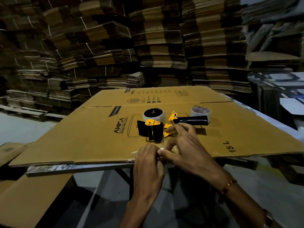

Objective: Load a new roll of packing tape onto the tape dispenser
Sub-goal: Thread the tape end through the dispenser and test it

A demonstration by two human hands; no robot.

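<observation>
A yellow and black tape dispenser (pixel 158 127) lies on its side on a flattened cardboard box (pixel 98 132). A clear tape roll (pixel 153 114) sits on its spindle at the far end, and its black handle (pixel 190 120) points right. A second roll of tape (pixel 201 111) stands behind the handle. A strip of clear tape (pixel 162 148) runs from the dispenser's front toward me. My left hand (pixel 148 163) pinches the strip's near end at the cardboard's front edge. My right hand (pixel 185 148) meets it there with the thumb, its fingers spread up to the dispenser's yellow frame.
The cardboard sheet rests on a table whose metal edge (pixel 52 169) shows at the front left. More flat cardboard (pixel 28 201) lies lower left. Tall stacks of flattened boxes (pixel 158 46) wall the background. The floor below is grey.
</observation>
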